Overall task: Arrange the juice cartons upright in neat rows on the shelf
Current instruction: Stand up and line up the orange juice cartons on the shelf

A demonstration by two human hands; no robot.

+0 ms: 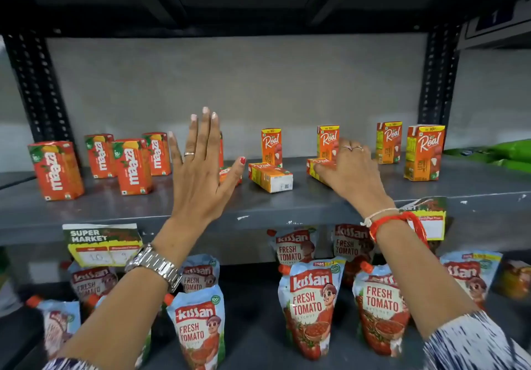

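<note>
Several orange Maaza cartons stand upright at the left of the grey shelf. Orange Real cartons stand upright further right, one at the middle and two at the far right. One Real carton lies flat in the middle. My left hand is raised with fingers spread, holding nothing, and hides another fallen carton behind its thumb. My right hand is closed over a third fallen Real carton, in front of an upright one.
Black perforated uprights frame the shelf on both sides. Price tags hang from its front edge. Kissan tomato ketchup pouches fill the shelf below. Green packets lie at the far right.
</note>
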